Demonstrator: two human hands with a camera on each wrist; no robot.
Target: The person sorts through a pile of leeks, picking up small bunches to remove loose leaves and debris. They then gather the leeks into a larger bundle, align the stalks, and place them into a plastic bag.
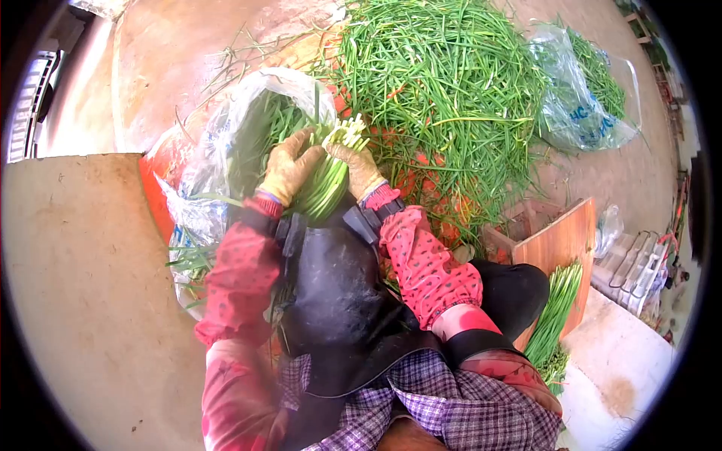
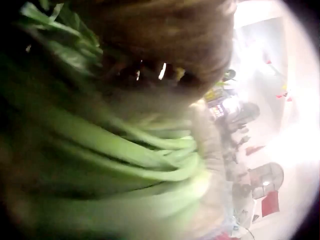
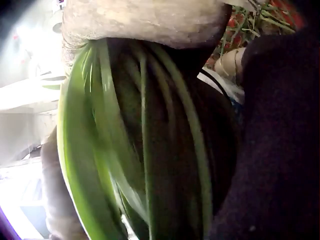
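Both hands wear pale, soiled gloves and meet over the person's lap in the head view. The right hand grips a bunch of garlic chives just below its pale ends. In the right wrist view, flat green leaves hang down from under the gloved hand. The left hand is at the bunch's left side, thumb and fingertips close to the stalks; I cannot tell if it pinches any. Its fingers are dark and blurred in the left wrist view, above the green stalks.
A large heap of loose chives covers the floor ahead. A clear plastic bag with greens stands at the left, another bag at the far right. By the right knee, a trimmed bunch leans on a wooden board.
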